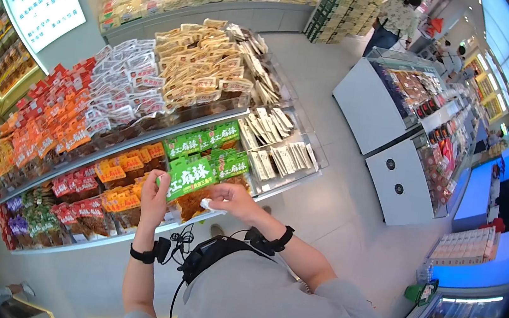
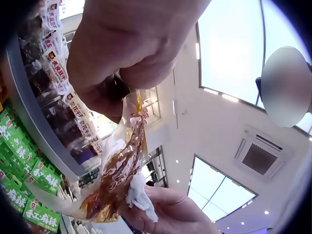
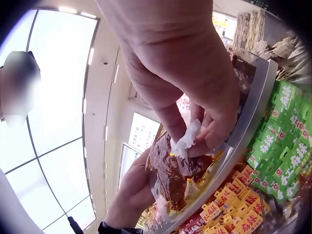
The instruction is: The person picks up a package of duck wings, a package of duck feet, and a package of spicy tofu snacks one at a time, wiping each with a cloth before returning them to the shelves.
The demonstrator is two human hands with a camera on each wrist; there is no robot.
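Brightly lit shop shelves are stacked with snack packets — and just in front of them a green-labelled packet is being held up. Its label end is pointed toward the display, its clear, brown-filled end toward the wearer, the long axis angled roughly fore-and-aft. One edge is pinched by the left hand; against the clear film, crumpled white tissue is pinched by the right hand.

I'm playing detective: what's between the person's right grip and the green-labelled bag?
A crumpled white wad, maybe tissue, pinched by the right grip; the right wrist view shows it.
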